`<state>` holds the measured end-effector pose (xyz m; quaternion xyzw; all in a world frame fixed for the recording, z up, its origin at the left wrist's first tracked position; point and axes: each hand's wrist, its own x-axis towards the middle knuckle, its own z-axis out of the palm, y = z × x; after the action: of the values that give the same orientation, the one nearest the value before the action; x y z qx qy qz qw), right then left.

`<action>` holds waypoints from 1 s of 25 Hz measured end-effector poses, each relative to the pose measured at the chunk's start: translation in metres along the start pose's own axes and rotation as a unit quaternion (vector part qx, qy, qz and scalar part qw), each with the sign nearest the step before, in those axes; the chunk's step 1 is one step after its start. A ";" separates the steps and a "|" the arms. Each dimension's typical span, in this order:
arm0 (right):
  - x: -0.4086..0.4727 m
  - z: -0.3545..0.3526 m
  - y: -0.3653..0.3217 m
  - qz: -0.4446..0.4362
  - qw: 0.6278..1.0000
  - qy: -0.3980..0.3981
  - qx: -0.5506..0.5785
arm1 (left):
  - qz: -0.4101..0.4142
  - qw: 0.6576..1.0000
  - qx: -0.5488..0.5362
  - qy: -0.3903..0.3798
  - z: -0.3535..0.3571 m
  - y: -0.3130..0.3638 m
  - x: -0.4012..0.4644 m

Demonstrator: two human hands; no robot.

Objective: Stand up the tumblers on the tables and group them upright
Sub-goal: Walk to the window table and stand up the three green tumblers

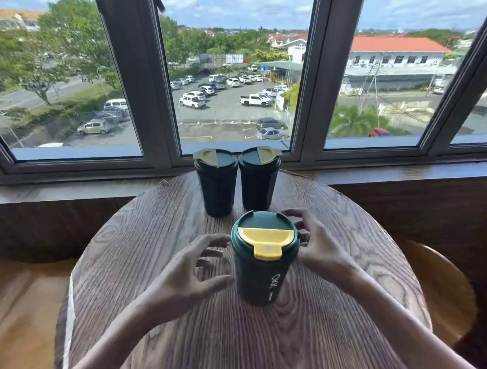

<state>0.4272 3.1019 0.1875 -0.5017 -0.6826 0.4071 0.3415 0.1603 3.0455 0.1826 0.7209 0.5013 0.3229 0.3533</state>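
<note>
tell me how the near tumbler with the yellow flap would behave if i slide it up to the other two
The near tumbler stands tall on a narrower base, so a push near its lid could tip it; pushing low seems safer. Its smooth dark wall may be slippery. It looks rigid, and the wooden table is flat, so it should slide.

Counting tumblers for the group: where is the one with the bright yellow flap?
In the head view, that tumbler stands upright mid-table, between the open left hand and right hand, in front of two tumblers by the window.
</note>
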 end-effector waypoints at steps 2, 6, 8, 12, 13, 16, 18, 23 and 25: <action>-0.021 0.002 0.003 -0.007 0.998 -0.054 0.026 | 0.023 0.999 -0.027 -0.031 0.008 0.013 -0.010; -0.054 0.001 -0.002 -0.018 0.987 -0.129 0.091 | 0.041 0.995 -0.083 -0.046 0.023 0.024 -0.012; -0.062 0.008 -0.005 -0.024 0.988 -0.123 0.089 | 0.040 0.994 -0.097 -0.018 0.030 0.024 -0.010; -0.054 0.027 -0.005 -0.037 0.996 -0.036 0.069 | 0.025 0.990 -0.138 0.022 0.031 0.020 -0.005; -0.047 0.030 -0.006 -0.046 0.996 -0.032 0.067 | 0.023 0.989 -0.142 0.030 0.028 0.019 -0.002; -0.019 0.031 -0.013 -0.064 0.995 -0.012 0.079 | 0.022 0.988 -0.143 0.057 0.015 0.018 0.019; 0.001 0.032 -0.018 -0.083 0.994 0.003 0.071 | 0.027 0.988 -0.138 0.069 0.008 0.018 0.035; 0.032 0.035 -0.017 -0.106 0.992 0.027 0.055 | 0.029 0.986 -0.130 0.100 0.003 0.013 0.060; 0.037 0.035 -0.014 -0.106 0.993 0.025 0.051 | 0.021 0.986 -0.128 0.107 0.003 0.010 0.064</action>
<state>0.3813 3.1280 0.1875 -0.4186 -0.7012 0.3906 0.4247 0.1868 3.1032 0.1965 0.6414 0.4750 0.4671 0.3805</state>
